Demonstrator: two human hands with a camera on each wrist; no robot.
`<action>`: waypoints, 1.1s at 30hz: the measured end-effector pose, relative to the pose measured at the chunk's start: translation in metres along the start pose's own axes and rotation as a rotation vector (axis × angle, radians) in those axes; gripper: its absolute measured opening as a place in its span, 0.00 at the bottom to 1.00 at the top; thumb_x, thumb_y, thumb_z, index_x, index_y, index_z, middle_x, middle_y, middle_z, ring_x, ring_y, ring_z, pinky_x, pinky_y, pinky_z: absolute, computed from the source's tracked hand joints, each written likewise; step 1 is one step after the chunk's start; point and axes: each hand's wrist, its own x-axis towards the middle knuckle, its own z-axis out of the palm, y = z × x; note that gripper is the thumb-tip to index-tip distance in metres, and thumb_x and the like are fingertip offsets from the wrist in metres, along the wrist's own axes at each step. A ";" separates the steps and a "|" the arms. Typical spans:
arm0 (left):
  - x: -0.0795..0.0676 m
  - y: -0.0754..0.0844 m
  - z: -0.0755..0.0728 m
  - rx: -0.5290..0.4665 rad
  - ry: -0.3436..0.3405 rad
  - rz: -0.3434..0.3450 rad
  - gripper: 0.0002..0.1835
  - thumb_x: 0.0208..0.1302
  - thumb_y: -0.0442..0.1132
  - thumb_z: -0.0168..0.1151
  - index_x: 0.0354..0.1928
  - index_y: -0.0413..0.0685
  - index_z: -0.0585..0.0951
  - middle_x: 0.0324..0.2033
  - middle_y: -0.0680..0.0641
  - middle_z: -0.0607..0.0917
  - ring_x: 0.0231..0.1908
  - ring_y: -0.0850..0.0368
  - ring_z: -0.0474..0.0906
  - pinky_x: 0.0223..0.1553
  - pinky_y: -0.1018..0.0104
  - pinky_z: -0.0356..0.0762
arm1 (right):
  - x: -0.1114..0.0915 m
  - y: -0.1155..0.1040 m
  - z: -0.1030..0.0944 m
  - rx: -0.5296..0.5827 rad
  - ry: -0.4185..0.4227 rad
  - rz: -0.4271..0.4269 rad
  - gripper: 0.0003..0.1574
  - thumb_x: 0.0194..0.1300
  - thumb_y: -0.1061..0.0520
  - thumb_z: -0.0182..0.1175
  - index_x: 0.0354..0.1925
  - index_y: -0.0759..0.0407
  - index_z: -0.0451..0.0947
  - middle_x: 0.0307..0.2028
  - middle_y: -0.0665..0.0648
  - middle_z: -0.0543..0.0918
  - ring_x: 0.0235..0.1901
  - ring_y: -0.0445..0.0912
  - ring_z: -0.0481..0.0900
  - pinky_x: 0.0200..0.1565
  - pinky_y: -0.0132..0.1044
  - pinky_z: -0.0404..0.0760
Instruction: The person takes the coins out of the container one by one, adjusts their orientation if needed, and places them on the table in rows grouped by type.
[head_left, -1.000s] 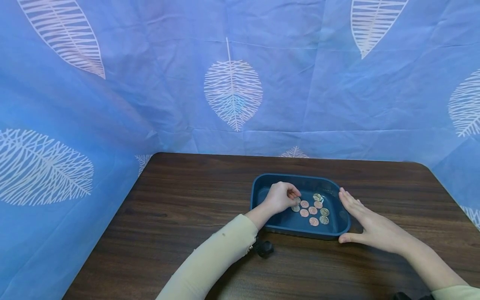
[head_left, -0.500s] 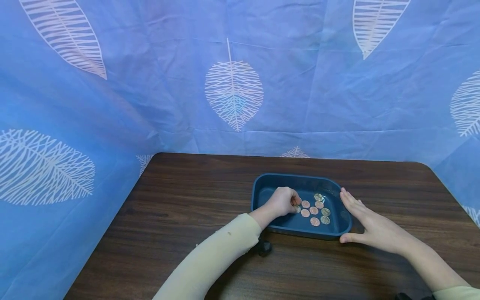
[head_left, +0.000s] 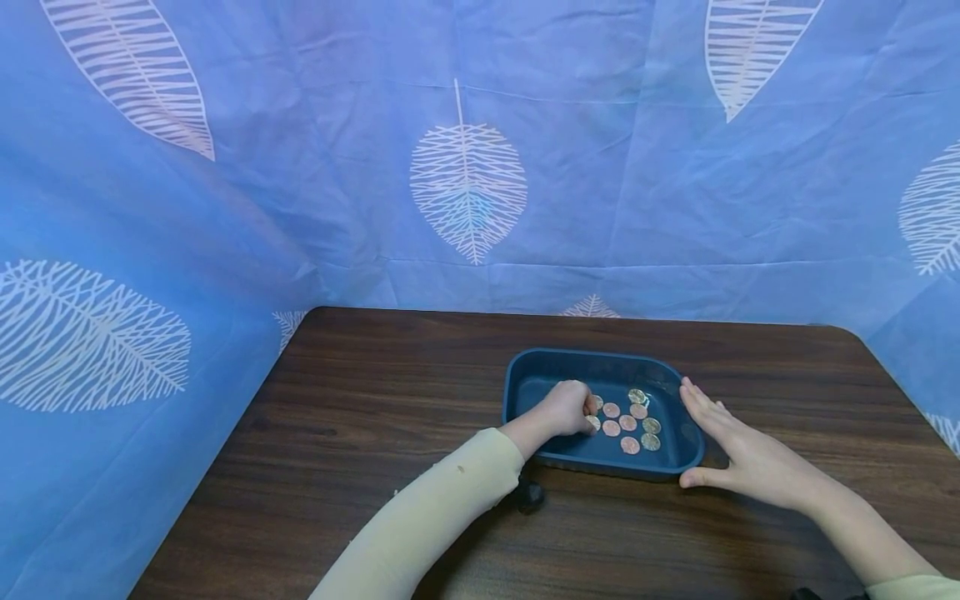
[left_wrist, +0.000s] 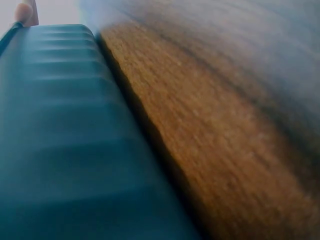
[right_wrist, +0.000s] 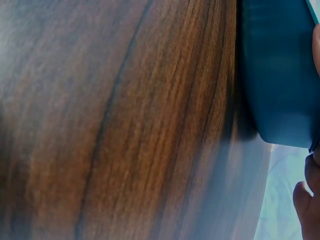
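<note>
A dark blue tray (head_left: 555, 358) holds several copper-coloured and gold-toned coins, loosely grouped toward its right half. Reaching in over the front rim, my left hand (head_left: 564, 408) has its curled fingers and thumb at a pale gold coin (head_left: 594, 423) on the group's left edge. Another gold-toned coin (head_left: 597, 402) peeks out beside the fingers; the palm is hidden. My right hand (head_left: 738, 446) lies with straight fingers along the tray's right end, thumb at the front corner. The right wrist view shows its fingers (right_wrist: 310, 192) at the tray wall (right_wrist: 280, 75).
The tray stands on a dark wood-grain table (head_left: 360, 400). A blue cloth with white leaf prints (head_left: 337, 167) hangs behind and to the left. A small black device (head_left: 529, 497) sits under the left wrist.
My left hand has lowered slightly and come nearer the front of the tray, by the left-edge coins, which have shifted a little right. My right hand keeps its place.
</note>
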 end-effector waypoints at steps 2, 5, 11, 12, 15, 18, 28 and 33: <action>0.000 0.000 0.000 -0.004 0.001 0.005 0.06 0.55 0.36 0.72 0.31 0.47 0.82 0.26 0.55 0.76 0.27 0.64 0.69 0.28 0.75 0.68 | 0.000 -0.001 0.000 0.004 0.001 0.002 0.70 0.54 0.38 0.68 0.76 0.51 0.33 0.75 0.54 0.33 0.68 0.72 0.41 0.55 0.72 0.54; -0.001 -0.001 0.000 -0.020 0.007 0.012 0.07 0.54 0.36 0.72 0.31 0.47 0.81 0.26 0.55 0.75 0.27 0.64 0.69 0.28 0.75 0.68 | 0.000 -0.001 0.000 0.002 0.001 0.004 0.70 0.54 0.38 0.68 0.76 0.51 0.33 0.75 0.54 0.33 0.68 0.72 0.42 0.55 0.72 0.55; -0.002 -0.002 -0.001 -0.038 0.044 0.054 0.04 0.57 0.31 0.69 0.33 0.46 0.83 0.25 0.56 0.76 0.26 0.66 0.70 0.28 0.77 0.69 | -0.001 -0.002 0.000 0.000 -0.001 0.012 0.70 0.55 0.38 0.67 0.76 0.49 0.30 0.74 0.54 0.31 0.66 0.75 0.42 0.52 0.74 0.56; -0.002 -0.003 -0.002 -0.042 0.054 0.069 0.03 0.57 0.31 0.68 0.33 0.46 0.84 0.25 0.56 0.77 0.26 0.66 0.70 0.28 0.78 0.69 | -0.001 -0.002 0.000 0.003 -0.002 0.016 0.69 0.56 0.38 0.67 0.76 0.49 0.30 0.74 0.54 0.31 0.66 0.75 0.41 0.52 0.75 0.55; -0.004 -0.003 -0.004 -0.097 0.092 0.114 0.02 0.60 0.31 0.66 0.32 0.46 0.84 0.24 0.56 0.77 0.26 0.67 0.71 0.29 0.78 0.69 | -0.001 -0.003 0.000 0.007 -0.002 0.027 0.70 0.56 0.37 0.67 0.75 0.48 0.29 0.74 0.55 0.31 0.66 0.75 0.41 0.51 0.75 0.55; -0.007 -0.003 -0.006 -0.197 0.137 0.148 0.02 0.61 0.32 0.65 0.33 0.46 0.84 0.24 0.56 0.78 0.26 0.67 0.71 0.29 0.78 0.70 | -0.001 -0.003 0.000 0.013 -0.003 0.033 0.70 0.56 0.37 0.67 0.75 0.47 0.29 0.74 0.56 0.31 0.66 0.76 0.40 0.51 0.76 0.55; -0.025 -0.008 -0.024 -0.463 0.219 0.244 0.03 0.62 0.32 0.65 0.37 0.43 0.85 0.27 0.55 0.81 0.28 0.68 0.75 0.30 0.76 0.75 | 0.000 -0.003 0.001 -0.001 -0.002 0.036 0.69 0.56 0.37 0.66 0.75 0.47 0.29 0.74 0.57 0.32 0.65 0.77 0.43 0.48 0.77 0.56; -0.040 -0.022 -0.044 -0.519 0.285 0.265 0.05 0.62 0.33 0.64 0.39 0.44 0.85 0.30 0.53 0.83 0.29 0.66 0.77 0.32 0.74 0.77 | 0.000 -0.002 0.001 0.006 0.003 0.036 0.69 0.56 0.38 0.67 0.75 0.46 0.30 0.74 0.58 0.33 0.64 0.78 0.43 0.47 0.78 0.55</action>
